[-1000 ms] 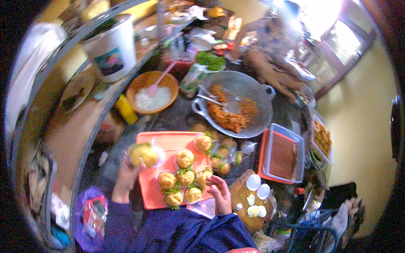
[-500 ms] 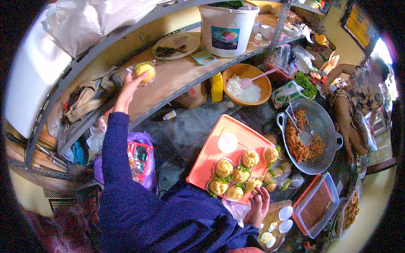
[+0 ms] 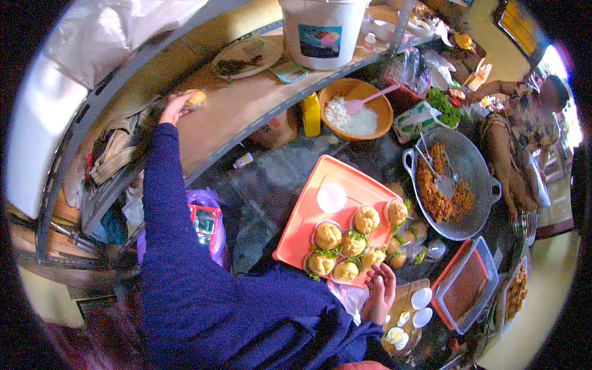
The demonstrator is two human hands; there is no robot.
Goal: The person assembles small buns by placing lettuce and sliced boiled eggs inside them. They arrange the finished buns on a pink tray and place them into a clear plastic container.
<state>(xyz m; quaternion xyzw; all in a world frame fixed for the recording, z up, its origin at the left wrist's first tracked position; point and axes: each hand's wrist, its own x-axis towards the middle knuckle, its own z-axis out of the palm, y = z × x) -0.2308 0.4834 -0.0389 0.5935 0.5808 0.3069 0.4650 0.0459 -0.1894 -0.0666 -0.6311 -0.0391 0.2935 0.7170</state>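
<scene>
Fingers [image 3: 176,106] of the left hand [image 3: 172,110] curl around a yellow filled bun [image 3: 195,98], grasping it over the wooden shelf [image 3: 246,105] at the end of a long blue sleeve [image 3: 163,185]. The right hand [image 3: 379,290] rests at the near edge of an orange tray [image 3: 302,222], its fingers loosely bent and released, holding nothing, just beside the closest bun. About 7 filled buns [image 3: 345,246] with green leaves sit in paper cups on the tray, and 1 empty white cup [image 3: 332,197] lies above them.

On the shelf, a white bucket [image 3: 324,31] stands upright with a rectangular label in blue and pink on its front. A flat plate [image 3: 246,57] with dark scraps lies to its left. Below the shelf edge stands a yellow bottle [image 3: 311,114], next to an orange bowl [image 3: 357,111] of white filling with a pink spoon [image 3: 370,100]. A purple plastic bag [image 3: 206,222] with a red package inside lies by the sleeve. To the right, a grey wok [image 3: 475,179] holds orange mince, and another person's hand [image 3: 515,191] rests at its rim. A red-rimmed clear box [image 3: 468,287] sits lower right.
</scene>
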